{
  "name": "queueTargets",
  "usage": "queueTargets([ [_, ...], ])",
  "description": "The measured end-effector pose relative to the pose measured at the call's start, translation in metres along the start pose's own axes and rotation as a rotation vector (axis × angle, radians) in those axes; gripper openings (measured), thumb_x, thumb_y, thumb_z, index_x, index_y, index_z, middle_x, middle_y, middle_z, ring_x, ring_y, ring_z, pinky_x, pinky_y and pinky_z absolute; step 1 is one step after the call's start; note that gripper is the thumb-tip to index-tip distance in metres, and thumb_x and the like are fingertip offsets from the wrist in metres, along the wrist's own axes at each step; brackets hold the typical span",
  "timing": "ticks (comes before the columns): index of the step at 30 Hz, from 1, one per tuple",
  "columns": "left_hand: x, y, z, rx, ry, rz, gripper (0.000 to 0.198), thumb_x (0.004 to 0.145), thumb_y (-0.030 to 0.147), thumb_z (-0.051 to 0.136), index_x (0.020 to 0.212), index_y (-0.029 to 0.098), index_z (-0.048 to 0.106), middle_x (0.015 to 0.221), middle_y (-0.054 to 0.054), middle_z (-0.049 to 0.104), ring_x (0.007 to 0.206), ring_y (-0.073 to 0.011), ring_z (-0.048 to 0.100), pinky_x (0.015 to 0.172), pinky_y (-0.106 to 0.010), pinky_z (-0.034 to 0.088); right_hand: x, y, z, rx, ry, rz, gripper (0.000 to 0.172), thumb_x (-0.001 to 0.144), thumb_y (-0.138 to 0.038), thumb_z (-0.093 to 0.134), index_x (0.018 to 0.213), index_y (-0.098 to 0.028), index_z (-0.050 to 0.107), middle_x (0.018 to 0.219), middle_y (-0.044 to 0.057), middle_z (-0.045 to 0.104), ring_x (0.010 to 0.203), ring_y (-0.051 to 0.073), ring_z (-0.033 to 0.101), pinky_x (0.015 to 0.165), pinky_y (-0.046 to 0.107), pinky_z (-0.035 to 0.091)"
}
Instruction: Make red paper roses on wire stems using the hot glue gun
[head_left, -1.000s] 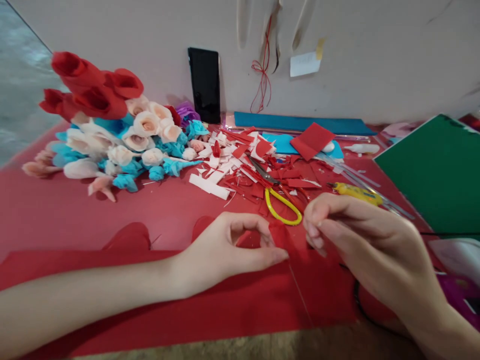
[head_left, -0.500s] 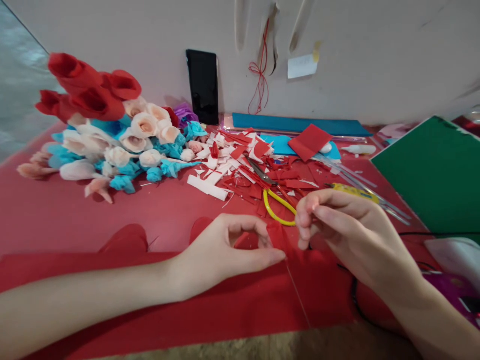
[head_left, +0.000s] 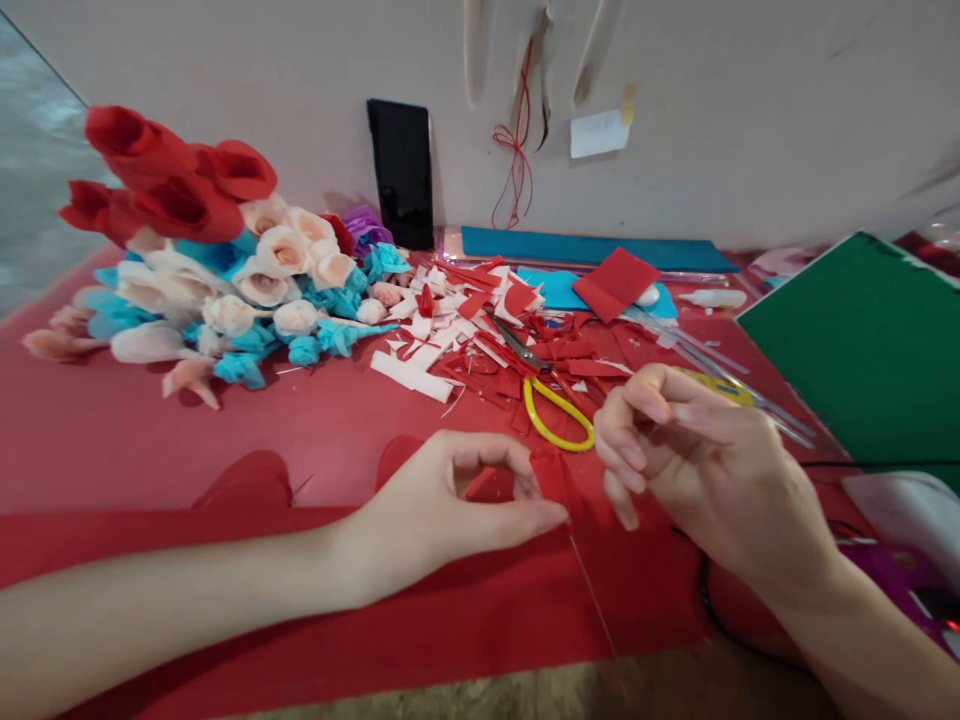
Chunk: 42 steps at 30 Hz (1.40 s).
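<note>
My left hand (head_left: 469, 505) pinches a small rolled piece of red crepe paper (head_left: 551, 475) between thumb and fingers. A thin pale wire (head_left: 592, 580) runs down from its lower end. To the right, apart from the paper, my right hand (head_left: 697, 460) is raised with thumb and forefinger pressed together; whatever they hold, if anything, is too fine to make out. Scissors (head_left: 559, 415) with yellow handles lie just beyond both hands, among red and white paper scraps (head_left: 450, 330). Under my hands a wide red sheet (head_left: 375, 640) spreads along the table's front.
Red, white and blue paper flowers (head_left: 195, 270) are heaped at left. A black phone (head_left: 401, 175) leans on the wall. Dark red petal-shaped pieces (head_left: 251, 480) lie behind my left forearm. At right are a green board (head_left: 862, 350), clear sticks (head_left: 720, 370) and a black cable (head_left: 720, 620).
My right hand has drawn slightly away to the right from the red paper, and its lower fingers have turned downward. My left hand keeps its pinch in nearly the same place.
</note>
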<state>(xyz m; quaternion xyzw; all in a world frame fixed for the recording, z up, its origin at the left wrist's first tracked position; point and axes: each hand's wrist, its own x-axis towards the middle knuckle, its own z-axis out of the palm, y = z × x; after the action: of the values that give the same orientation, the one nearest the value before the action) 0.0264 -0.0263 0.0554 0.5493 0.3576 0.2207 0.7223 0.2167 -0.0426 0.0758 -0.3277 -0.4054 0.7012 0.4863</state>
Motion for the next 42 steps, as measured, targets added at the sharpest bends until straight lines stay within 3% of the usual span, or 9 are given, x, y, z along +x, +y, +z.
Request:
queueTargets([
  [6, -0.0006, 0.0007, 0.0001, 0.028, 0.006, 0.003, 0.02, 0.072, 0.031, 0.065, 0.065, 0.016, 0.055, 0.067, 0.001, 0.054, 0.076, -0.0146, 0.056, 0.078, -0.026, 0.044, -0.0013, 0.0001, 0.0, -0.1, -0.007, 0.015, 0.018, 0.088, -0.017, 0.036, 0.077, -0.019, 0.049, 0.068, -0.001, 0.049, 0.054, 0.01, 0.05, 0.049, 0.023, 0.046],
  [12, 0.0001, 0.0008, -0.0001, 0.031, 0.012, 0.008, 0.02, 0.071, 0.032, 0.065, 0.065, 0.016, 0.055, 0.067, 0.001, 0.055, 0.077, -0.0152, 0.057, 0.081, -0.028, 0.044, -0.0012, 0.0007, -0.0011, -0.18, -0.011, -0.043, 0.013, 0.086, -0.011, 0.044, 0.078, -0.016, 0.053, 0.073, 0.0, 0.047, 0.064, 0.008, 0.05, 0.059, 0.02, 0.046],
  [18, 0.0001, -0.0001, 0.0001, 0.024, 0.001, 0.004, 0.021, 0.072, 0.032, 0.065, 0.065, 0.015, 0.055, 0.068, 0.0, 0.057, 0.079, -0.016, 0.057, 0.081, -0.028, 0.044, 0.0009, 0.0012, -0.0013, -0.161, -0.031, -0.077, 0.014, 0.085, -0.01, 0.042, 0.079, -0.017, 0.053, 0.076, -0.001, 0.042, 0.06, 0.006, 0.045, 0.052, 0.017, 0.041],
  [27, -0.0001, -0.0021, 0.0002, 0.001, -0.007, -0.031, 0.02, 0.072, 0.035, 0.065, 0.071, 0.015, 0.059, 0.074, -0.002, 0.062, 0.084, -0.0189, 0.059, 0.082, -0.03, 0.045, 0.0003, -0.0015, 0.0024, -0.168, 0.055, -0.037, 0.014, 0.083, -0.013, 0.047, 0.074, -0.017, 0.056, 0.102, 0.001, 0.046, 0.064, 0.006, 0.043, 0.056, 0.018, 0.04],
  [34, -0.0001, -0.0022, 0.0001, 0.003, 0.008, -0.024, 0.02, 0.072, 0.033, 0.066, 0.078, 0.015, 0.062, 0.075, -0.001, 0.062, 0.085, -0.018, 0.059, 0.082, -0.029, 0.045, 0.0022, -0.0003, 0.0026, -0.169, 0.1, -0.034, 0.019, 0.088, -0.011, 0.041, 0.076, -0.018, 0.054, 0.086, 0.002, 0.061, 0.064, 0.007, 0.05, 0.058, 0.016, 0.043],
  [42, -0.0011, -0.0006, 0.0003, 0.022, 0.012, -0.055, 0.024, 0.071, 0.035, 0.066, 0.083, 0.015, 0.063, 0.078, -0.002, 0.063, 0.08, -0.016, 0.059, 0.077, -0.026, 0.045, 0.0042, 0.0014, 0.0019, -0.207, 0.18, -0.063, 0.011, 0.08, -0.011, 0.057, 0.074, -0.02, 0.06, 0.073, -0.003, 0.064, 0.056, 0.006, 0.056, 0.053, 0.015, 0.047],
])
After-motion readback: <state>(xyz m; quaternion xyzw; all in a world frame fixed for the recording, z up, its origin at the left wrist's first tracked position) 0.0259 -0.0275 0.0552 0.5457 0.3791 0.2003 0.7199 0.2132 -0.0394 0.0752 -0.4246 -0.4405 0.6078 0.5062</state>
